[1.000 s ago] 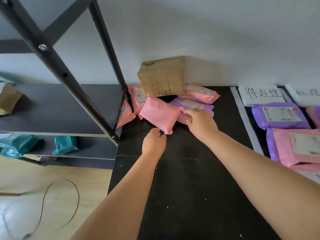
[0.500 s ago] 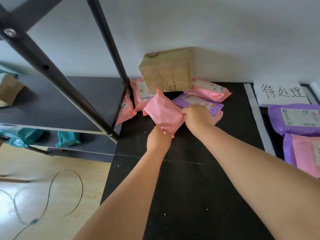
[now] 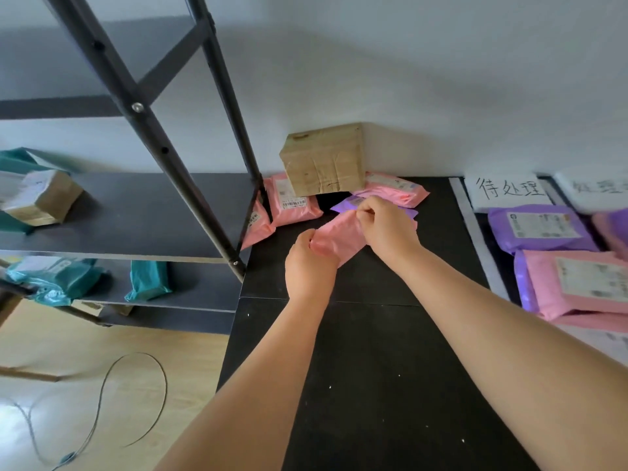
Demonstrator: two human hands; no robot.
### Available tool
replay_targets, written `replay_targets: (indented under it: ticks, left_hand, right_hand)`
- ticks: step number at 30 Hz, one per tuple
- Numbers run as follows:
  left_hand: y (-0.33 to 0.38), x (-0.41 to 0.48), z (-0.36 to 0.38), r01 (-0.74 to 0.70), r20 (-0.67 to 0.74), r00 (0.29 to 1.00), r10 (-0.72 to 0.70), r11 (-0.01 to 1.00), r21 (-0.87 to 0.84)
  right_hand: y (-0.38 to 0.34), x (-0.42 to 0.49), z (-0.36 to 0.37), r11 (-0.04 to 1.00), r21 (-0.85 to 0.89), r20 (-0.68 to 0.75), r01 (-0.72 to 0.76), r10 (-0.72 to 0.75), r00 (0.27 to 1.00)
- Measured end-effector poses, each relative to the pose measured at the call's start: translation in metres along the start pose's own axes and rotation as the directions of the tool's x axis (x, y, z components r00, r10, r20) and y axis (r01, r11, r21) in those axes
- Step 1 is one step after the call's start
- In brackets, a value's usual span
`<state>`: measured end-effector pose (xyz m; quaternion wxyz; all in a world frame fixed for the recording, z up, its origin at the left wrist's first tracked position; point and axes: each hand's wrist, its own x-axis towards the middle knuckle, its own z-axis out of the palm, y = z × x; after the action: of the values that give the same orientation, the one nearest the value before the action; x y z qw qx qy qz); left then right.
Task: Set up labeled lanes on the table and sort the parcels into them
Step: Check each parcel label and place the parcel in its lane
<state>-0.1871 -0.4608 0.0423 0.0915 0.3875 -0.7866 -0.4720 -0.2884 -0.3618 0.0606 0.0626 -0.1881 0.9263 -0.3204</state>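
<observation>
A pink parcel (image 3: 341, 237) is held just above the black table (image 3: 373, 385) between both hands. My left hand (image 3: 307, 266) pinches its near left corner and my right hand (image 3: 385, 226) grips its far right edge. Behind it lie a purple parcel (image 3: 346, 205), more pink parcels (image 3: 292, 205) and a brown cardboard box (image 3: 324, 161) against the wall. To the right, a white paper label with handwritten characters (image 3: 508, 192) heads a lane holding a purple parcel (image 3: 540, 227) and a pink parcel (image 3: 577, 283). A second label (image 3: 598, 190) lies at the far right.
A dark metal shelf rack (image 3: 136, 215) stands left of the table, its post close to the parcel pile. It holds a taped box (image 3: 40, 198) and teal bags (image 3: 147, 280). A thin cable (image 3: 136, 402) lies on the wooden floor.
The pink parcel has been turned and lowered toward the table, and both hands have shifted their grip along its edges. The view has swung a little left and up.
</observation>
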Motion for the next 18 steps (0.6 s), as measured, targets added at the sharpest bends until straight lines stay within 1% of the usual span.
replay_targets:
  ticks: [2, 5, 8, 10, 12, 14, 18]
  left_hand:
    - [0.006, -0.011, -0.015, -0.034, 0.030, 0.999, 0.036, 0.997, -0.072]
    - [0.015, -0.025, -0.042, -0.083, 0.064, 0.993, 0.098, 0.975, -0.205]
    - [0.021, -0.038, -0.067, -0.130, 0.111, 0.980, 0.167, 0.950, -0.283]
    - [0.022, -0.043, -0.079, -0.135, 0.147, 0.971, 0.190, 0.938, -0.320]
    - [0.021, -0.048, -0.086, -0.149, 0.221, 0.951, 0.216, 0.947, -0.286]
    - [0.020, -0.055, -0.092, -0.202, 0.277, 0.926, 0.257, 0.956, -0.211]
    - [0.022, -0.073, -0.107, -0.253, 0.262, 0.915, 0.307, 0.943, -0.218]
  right_hand:
    - [-0.008, -0.016, -0.013, 0.997, 0.073, -0.057, -0.029, 0.033, 0.998]
    - [-0.020, -0.040, -0.032, 0.990, 0.132, -0.112, -0.057, 0.072, 0.991]
    - [-0.033, -0.062, -0.047, 0.974, 0.210, -0.186, -0.085, 0.125, 0.974]
    - [-0.041, -0.075, -0.053, 0.958, 0.265, -0.247, -0.107, 0.174, 0.953]
    - [-0.049, -0.086, -0.059, 0.926, 0.348, -0.276, -0.146, 0.250, 0.928]
    - [-0.055, -0.097, -0.063, 0.881, 0.437, -0.279, -0.183, 0.325, 0.904]
    - [-0.065, -0.119, -0.073, 0.818, 0.535, -0.266, -0.213, 0.403, 0.876]
